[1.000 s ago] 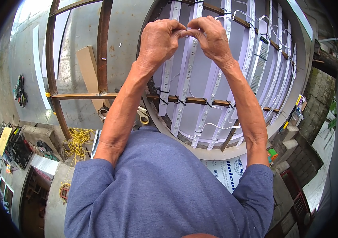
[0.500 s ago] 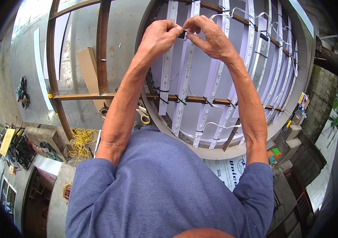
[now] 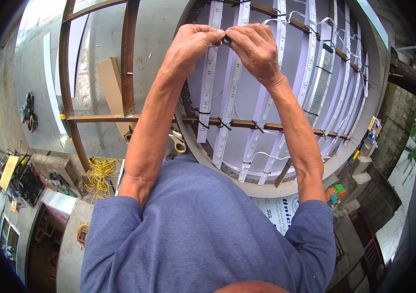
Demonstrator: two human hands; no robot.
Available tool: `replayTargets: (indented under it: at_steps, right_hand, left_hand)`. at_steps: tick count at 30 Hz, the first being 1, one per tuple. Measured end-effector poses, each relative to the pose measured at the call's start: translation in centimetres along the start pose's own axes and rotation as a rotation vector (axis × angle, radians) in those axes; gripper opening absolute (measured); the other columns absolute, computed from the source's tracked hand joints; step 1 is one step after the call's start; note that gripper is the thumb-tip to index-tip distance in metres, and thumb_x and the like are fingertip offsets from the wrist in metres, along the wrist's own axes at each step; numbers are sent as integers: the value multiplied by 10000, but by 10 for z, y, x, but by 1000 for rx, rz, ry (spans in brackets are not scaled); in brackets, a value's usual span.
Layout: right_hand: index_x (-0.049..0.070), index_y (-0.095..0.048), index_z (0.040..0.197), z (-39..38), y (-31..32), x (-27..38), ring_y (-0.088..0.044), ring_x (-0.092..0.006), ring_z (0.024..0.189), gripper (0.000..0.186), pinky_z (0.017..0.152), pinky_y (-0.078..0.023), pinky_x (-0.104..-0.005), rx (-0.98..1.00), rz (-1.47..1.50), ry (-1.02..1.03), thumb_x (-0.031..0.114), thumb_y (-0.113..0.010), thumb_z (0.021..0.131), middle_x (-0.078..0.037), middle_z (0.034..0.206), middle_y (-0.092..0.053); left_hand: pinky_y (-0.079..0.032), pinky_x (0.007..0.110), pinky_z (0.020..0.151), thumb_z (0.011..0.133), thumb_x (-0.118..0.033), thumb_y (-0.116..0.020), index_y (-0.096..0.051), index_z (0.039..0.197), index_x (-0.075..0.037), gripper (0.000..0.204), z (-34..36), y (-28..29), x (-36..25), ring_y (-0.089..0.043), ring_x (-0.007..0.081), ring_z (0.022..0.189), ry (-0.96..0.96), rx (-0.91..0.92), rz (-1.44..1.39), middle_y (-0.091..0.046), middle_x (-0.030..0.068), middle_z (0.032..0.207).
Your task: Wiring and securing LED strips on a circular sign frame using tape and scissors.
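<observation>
Black scrap (image 3: 226, 41) above the round frame (image 3: 286, 189): left grip (image 3: 191, 45) and right grip (image 3: 259, 52) both pinched onto it; light, even pressure should suit.

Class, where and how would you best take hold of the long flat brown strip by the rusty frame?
I'd grip the long flat brown strip at its far end, across its long edges, coming from the left: that end looks clear, while the long frame bar runs close on its right and the crossbar covers part nearer the person.
</observation>
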State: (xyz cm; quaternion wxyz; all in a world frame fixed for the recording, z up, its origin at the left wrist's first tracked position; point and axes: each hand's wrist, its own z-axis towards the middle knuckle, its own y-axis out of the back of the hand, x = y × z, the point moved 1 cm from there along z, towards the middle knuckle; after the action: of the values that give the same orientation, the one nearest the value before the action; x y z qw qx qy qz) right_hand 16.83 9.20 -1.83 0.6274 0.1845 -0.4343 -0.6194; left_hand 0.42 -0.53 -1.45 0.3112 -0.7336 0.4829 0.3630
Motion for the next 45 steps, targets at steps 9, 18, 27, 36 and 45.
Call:
replayTargets:
  at_steps: [9,18,27,36,45]
  right_hand:
    - [87,-756,920,3,13,-1,-635,-182,839,105,771,-465,-322,41,244,-183,117,-765,820,-14,860,-729]
    - [76,-736,901,11,23,-10,-614,-199,862,212,819,-473,-376,321,363,-394,280,-773,857,-50,847,-667]
    - [71,-703,900,6,17,-11,-604,-189,804,255,777,-467,-357,336,221,-343,312,-775,861,-36,831,-647]
    - [110,-721,924,-6,8,7,-554,-174,759,153,729,-420,-323,-88,94,-128,118,-798,792,19,794,-665]
    - [135,-752,924,-7,7,3,-550,-175,776,165,720,-437,-336,-115,3,-89,112,-798,767,15,762,-651]
  left_hand:
    - [-524,271,761,909,-107,-715,-760,1018,-15,149,-16,-11,5,-637,124,777,-273,-140,248,-732,66,887]
    - [-531,324,720,808,-45,-757,-761,913,-53,105,-20,-21,10,-628,224,825,-843,-371,634,-716,68,816]
    - [-525,318,731,850,-270,-789,-782,925,-54,228,-14,-18,6,-638,172,845,-562,-264,530,-730,65,850]
    - [-525,269,746,883,-301,-749,-767,980,5,321,-12,-19,-5,-648,110,766,-160,-155,274,-739,68,837]
    - [-549,277,750,888,-231,-759,-755,1028,-2,268,-20,-14,2,-691,125,840,-266,-215,366,-760,91,927]
